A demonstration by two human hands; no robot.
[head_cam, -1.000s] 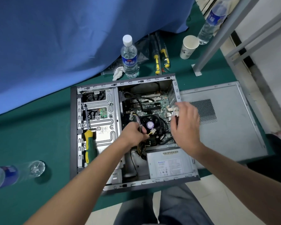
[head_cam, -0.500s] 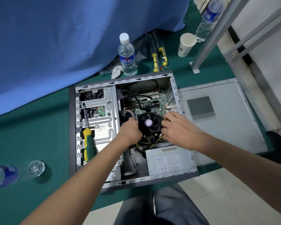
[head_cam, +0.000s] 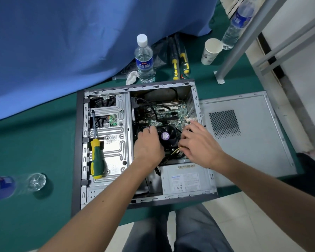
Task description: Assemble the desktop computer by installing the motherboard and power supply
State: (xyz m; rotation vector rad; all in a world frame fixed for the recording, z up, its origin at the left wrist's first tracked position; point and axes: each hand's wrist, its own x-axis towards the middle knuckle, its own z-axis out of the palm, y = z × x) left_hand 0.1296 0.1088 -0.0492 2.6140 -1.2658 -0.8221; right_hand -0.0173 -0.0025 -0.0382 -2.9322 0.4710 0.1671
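Inside the grey steel case (head_cam: 194,99), left hand (head_cam: 148,146) fingers curl beside the round fan (head_cam: 166,136); right hand (head_cam: 198,146) fingers pinch yellow wires (head_cam: 176,150).

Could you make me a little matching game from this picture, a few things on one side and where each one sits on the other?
Things:
1. screwdriver
2. paper cup
3. side panel
4. power supply

Places:
A. flat on the green table, right of the case
B. inside the case, in its near corner
C. lying on the metal drive bay, left of the left hand
D. standing on the table beyond the case, beside a grey post

Pairs: 1-C, 2-D, 3-A, 4-B
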